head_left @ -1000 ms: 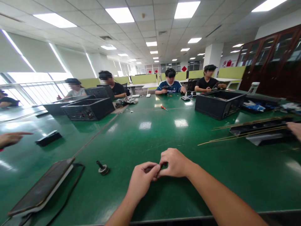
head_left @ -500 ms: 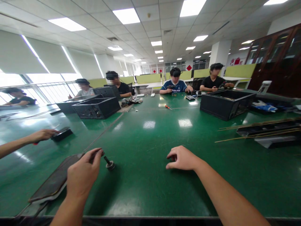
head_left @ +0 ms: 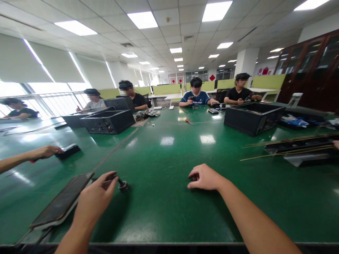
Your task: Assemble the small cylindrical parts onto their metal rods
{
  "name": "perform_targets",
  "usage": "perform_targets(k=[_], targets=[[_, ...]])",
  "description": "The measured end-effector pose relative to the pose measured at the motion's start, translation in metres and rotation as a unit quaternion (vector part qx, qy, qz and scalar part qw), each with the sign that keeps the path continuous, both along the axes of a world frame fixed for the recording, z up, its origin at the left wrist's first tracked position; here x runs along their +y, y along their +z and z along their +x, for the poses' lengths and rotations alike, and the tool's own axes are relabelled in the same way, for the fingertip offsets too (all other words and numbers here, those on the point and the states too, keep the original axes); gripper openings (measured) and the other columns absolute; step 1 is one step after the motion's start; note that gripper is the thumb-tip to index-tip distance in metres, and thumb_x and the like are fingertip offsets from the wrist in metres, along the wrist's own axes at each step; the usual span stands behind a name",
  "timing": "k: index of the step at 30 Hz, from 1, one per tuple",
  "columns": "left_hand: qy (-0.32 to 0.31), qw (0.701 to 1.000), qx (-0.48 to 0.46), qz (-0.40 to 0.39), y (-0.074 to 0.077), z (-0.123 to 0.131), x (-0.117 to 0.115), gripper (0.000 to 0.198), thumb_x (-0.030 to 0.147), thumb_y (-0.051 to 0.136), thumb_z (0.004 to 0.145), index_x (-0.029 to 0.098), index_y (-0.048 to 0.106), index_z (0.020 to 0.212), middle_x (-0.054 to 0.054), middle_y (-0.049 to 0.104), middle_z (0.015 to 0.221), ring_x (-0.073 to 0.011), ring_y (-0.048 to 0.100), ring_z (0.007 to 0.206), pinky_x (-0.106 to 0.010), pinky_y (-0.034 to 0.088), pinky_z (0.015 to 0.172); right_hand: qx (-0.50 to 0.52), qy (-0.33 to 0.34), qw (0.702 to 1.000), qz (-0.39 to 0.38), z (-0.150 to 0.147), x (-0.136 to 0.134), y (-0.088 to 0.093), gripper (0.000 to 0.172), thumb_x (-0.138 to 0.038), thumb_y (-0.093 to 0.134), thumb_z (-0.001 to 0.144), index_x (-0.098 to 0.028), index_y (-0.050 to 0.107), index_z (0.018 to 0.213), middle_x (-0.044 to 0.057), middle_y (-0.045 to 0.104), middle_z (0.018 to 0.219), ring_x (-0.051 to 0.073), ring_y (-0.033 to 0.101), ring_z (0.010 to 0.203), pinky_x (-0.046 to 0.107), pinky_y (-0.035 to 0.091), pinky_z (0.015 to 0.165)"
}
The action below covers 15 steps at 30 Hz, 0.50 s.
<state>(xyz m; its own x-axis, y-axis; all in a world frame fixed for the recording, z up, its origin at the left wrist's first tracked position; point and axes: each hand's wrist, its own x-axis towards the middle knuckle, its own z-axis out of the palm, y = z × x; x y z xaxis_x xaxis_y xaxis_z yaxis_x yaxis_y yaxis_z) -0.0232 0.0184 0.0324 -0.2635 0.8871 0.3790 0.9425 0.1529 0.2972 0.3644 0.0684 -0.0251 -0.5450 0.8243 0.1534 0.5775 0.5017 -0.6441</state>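
Observation:
My left hand [head_left: 95,195] is at the top of a small round metal piece with a dark stem [head_left: 123,185]. Its thumb and forefinger close at the stem's upper end, while the round base sits on the green table [head_left: 159,197]. Whether anything else lies within those fingers is hidden. My right hand [head_left: 204,177] hovers low over the table or rests on it, fingers curled, with a gap between thumb and forefinger and nothing in it. A flat dark pad with a pale edge [head_left: 62,201] lies beside my left wrist.
Another person's hand [head_left: 47,151] at left touches a black box [head_left: 68,151]. Computer cases [head_left: 107,121] [head_left: 254,118] stand farther back. An orange screwdriver [head_left: 188,121] lies mid-table. Thin rods [head_left: 278,153] and black metal channels [head_left: 299,146] are at right. Several people sit around the table.
My left hand has moved slightly down and right, so its fingertips now meet the stem. My right hand has stayed put. Another person's fingers appear at the right edge.

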Motion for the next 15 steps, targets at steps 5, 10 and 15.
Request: perform_targets(k=[5, 10, 15], targets=[[-0.065, 0.995, -0.020, -0.073, 0.001, 0.003, 0.001, 0.062, 0.048, 0.056, 0.076, 0.018, 0.051, 0.130, -0.009, 0.072, 0.108, -0.0264, 0.068, 0.099, -0.034, 0.050, 0.090, 0.002, -0.002, 1.000, -0.016, 0.001, 0.001, 0.000, 0.048, -0.051, 0.076, 0.068, -0.017, 0.074, 0.101, 0.005, 0.070, 0.081, 0.016, 0.062, 0.069, 0.025, 0.045, 0.061], [0.124, 0.991, 0.039, -0.031, 0.011, -0.042, -0.001, 0.095, 0.073, 0.049, 0.072, 0.014, 0.032, 0.144, -0.020, 0.057, 0.131, -0.0387, 0.056, 0.117, -0.048, 0.047, 0.093, 0.007, -0.004, 1.000, -0.027, 0.003, 0.002, -0.001, 0.050, -0.051, 0.075, 0.068, -0.017, 0.073, 0.104, 0.004, 0.070, 0.082, 0.016, 0.062, 0.070, 0.025, 0.045, 0.061], [0.227, 0.958, 0.033, -0.174, -0.001, -0.134, 0.010, 0.115, 0.075, 0.048, 0.065, -0.003, 0.019, 0.145, -0.032, 0.045, 0.138, -0.0438, 0.056, 0.114, -0.046, 0.049, 0.084, 0.003, -0.004, 1.000, -0.020, 0.003, 0.002, -0.002, 0.050, -0.052, 0.075, 0.068, -0.017, 0.073, 0.104, 0.004, 0.070, 0.081, 0.015, 0.062, 0.070, 0.025, 0.045, 0.062]])
